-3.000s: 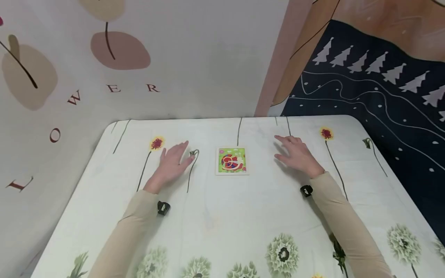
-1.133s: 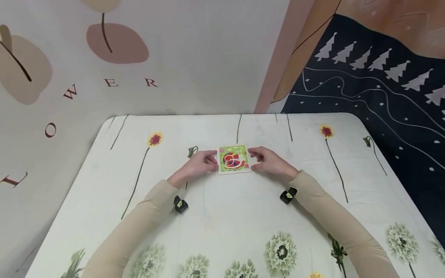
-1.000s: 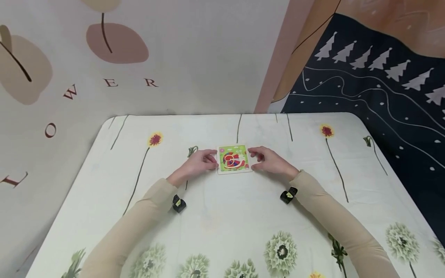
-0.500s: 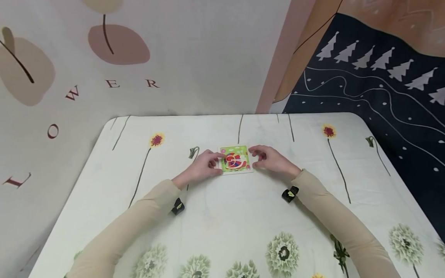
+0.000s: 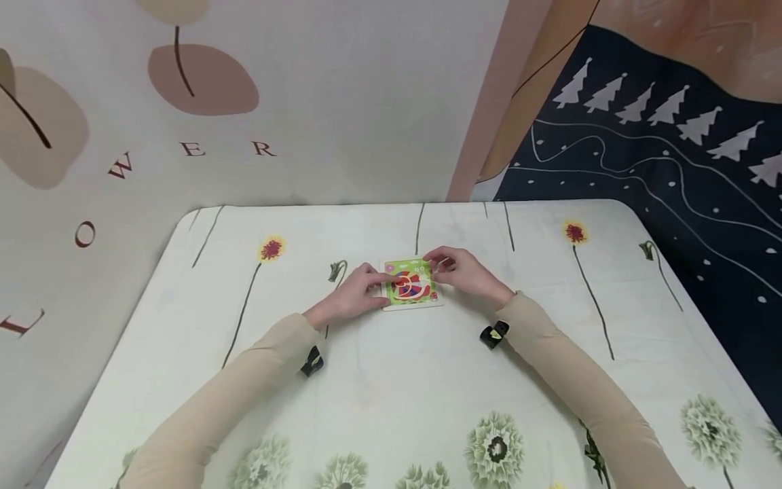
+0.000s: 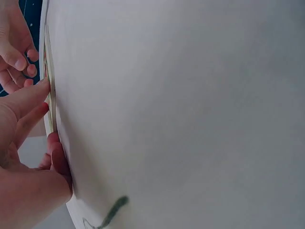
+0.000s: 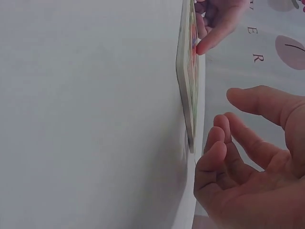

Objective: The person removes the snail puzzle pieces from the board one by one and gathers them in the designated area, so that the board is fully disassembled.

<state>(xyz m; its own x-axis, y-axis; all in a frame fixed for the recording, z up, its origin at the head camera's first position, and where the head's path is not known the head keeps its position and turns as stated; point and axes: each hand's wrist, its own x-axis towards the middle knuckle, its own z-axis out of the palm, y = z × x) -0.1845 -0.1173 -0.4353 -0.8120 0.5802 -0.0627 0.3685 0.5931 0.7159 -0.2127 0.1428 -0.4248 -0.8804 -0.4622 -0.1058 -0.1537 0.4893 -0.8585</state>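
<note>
A small square picture puzzle point(image 5: 412, 293) lies flat on the table, with a pale frame and a green picture with a red, blue and cream spiral shape. From its left side, my left hand point(image 5: 354, 292) stretches a straight index finger over the picture and presses on it, the thumb at the near left edge. My right hand point(image 5: 467, 277) hovers at the upper right corner. In the right wrist view its thumb and fingers point(image 7: 217, 155) stand apart with nothing between them, just off the board's edge point(image 7: 185, 90).
A white flower-printed cloth point(image 5: 391, 394) covers the table. A pale printed wall hanging point(image 5: 342, 102) stands behind its far edge, and a dark hanging with white trees point(image 5: 647, 156) lies to the right. Each wrist carries a small black camera point(image 5: 495, 334).
Both hands came in from the sides to the puzzle's edges. Then the left index finger moved onto the picture, and the right hand shifted up and left to the upper right corner.
</note>
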